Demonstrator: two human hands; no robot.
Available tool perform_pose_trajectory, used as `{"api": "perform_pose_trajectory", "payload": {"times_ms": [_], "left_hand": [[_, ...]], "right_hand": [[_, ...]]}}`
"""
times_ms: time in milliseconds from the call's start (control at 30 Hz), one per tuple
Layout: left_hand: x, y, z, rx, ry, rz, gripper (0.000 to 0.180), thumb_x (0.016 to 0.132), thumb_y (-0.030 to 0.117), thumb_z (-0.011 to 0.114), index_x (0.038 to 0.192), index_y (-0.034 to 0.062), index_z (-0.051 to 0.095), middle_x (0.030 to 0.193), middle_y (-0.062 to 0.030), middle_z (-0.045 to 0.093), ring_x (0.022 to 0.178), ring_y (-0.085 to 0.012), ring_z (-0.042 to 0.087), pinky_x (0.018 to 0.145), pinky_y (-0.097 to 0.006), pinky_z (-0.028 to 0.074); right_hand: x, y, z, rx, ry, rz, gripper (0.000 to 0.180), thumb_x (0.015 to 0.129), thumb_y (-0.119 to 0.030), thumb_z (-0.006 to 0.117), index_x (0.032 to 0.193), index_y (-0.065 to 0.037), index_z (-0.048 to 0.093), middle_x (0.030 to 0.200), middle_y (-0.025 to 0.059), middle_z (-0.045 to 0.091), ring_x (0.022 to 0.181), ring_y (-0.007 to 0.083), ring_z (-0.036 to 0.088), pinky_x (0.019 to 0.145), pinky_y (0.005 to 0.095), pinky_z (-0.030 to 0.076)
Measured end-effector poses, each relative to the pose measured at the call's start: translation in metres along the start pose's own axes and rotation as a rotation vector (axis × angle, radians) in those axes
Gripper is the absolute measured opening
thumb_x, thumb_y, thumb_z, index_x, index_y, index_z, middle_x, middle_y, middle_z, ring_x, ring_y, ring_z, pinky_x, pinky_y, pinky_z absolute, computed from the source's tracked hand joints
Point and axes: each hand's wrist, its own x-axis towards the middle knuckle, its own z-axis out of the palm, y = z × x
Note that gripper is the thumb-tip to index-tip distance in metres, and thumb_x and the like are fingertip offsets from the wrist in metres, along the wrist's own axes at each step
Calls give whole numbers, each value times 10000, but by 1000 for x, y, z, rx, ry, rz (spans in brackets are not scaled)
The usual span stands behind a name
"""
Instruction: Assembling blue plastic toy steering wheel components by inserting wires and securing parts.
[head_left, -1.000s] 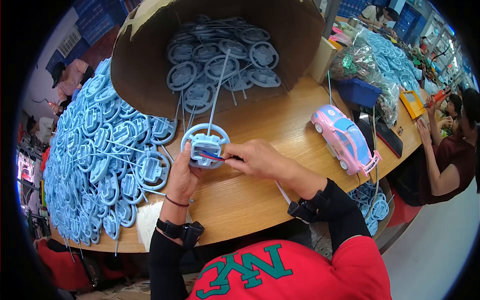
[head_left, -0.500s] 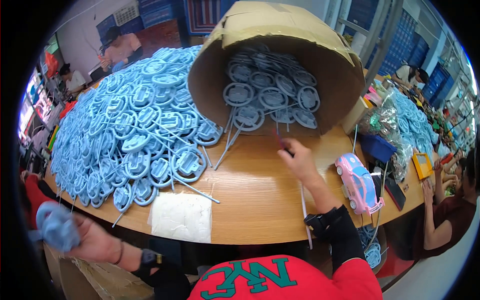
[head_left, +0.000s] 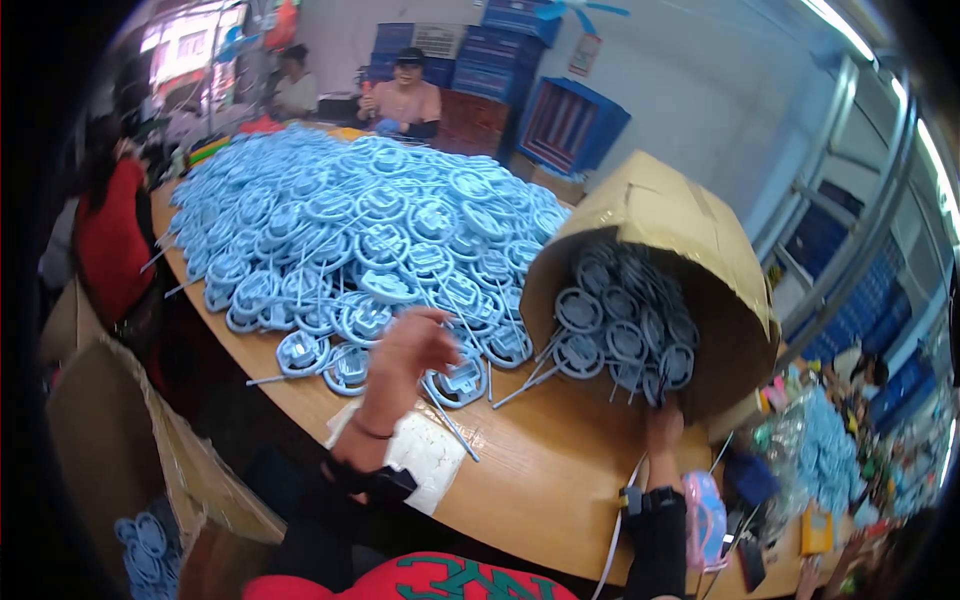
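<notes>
A large heap of light-blue round plastic parts with thin stems (head_left: 330, 225) covers the left and middle of the table. My left hand (head_left: 412, 350) is over the heap's front edge, fingers loosely bent and apart, nothing visible in it. Just beyond its fingers lies a ring-shaped blue part (head_left: 457, 378). My right hand (head_left: 664, 428) is at the front lip of a tipped cardboard box (head_left: 735, 345), closed around a slim dark tool (head_left: 659, 388), which is partly hidden. Inside the box, more blue parts (head_left: 625, 335) are piled, close to the tool's tip.
At lower left stands an open carton (head_left: 190, 465), with blue parts (head_left: 148, 550) inside. A white sheet (head_left: 425, 460) lies at the table (head_left: 530, 470) edge. A pink toy car (head_left: 704, 520) sits right of my right forearm. Other people sit around the table.
My left hand has come from the far left, where it held a blue part, to the heap without that part. My right hand has moved closer to the box. The view has swung left.
</notes>
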Motion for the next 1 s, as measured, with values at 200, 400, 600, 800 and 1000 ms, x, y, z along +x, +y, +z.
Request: {"api": "perform_pose_trajectory", "payload": {"times_ms": [200,400,600,800,1000], "left_hand": [[-13,-109,61,71,-543,-584,476,934,376,472,1245,17,448,1043,-103,593,918,-172,607,730,-266,510],[-18,-152,88,-194,-556,-822,467,934,403,461,1207,25,473,1035,-58,588,909,-130,590,757,-257,507],[-23,-156,76,-175,-426,-663,348,931,361,494,1095,63,570,938,6,603,820,-76,568,713,-242,494],[1,-149,64,-172,-278,-503,285,926,281,520,1126,83,570,936,25,605,817,-53,555,716,-222,464],[3,-156,51,-218,-249,-578,281,913,171,537,1153,24,530,986,-17,599,877,-99,572,780,-275,484]], "right_hand": [[-47,-81,-54,504,-231,-146,484,662,-306,780,991,-18,572,783,176,650,698,279,642,635,377,494],[-106,-133,-88,662,-510,-186,445,709,-245,774,994,-8,529,686,92,626,584,120,564,543,264,449],[-115,-121,-73,1045,-710,-61,188,871,-94,570,1040,-19,534,644,13,525,586,68,479,543,229,407],[-104,-131,-103,825,-547,-158,157,902,-127,510,1033,-50,548,648,60,570,580,142,565,540,273,428],[-93,-132,-109,601,-587,-374,126,838,-120,590,954,-73,598,734,141,624,688,325,611,574,371,466]]}}
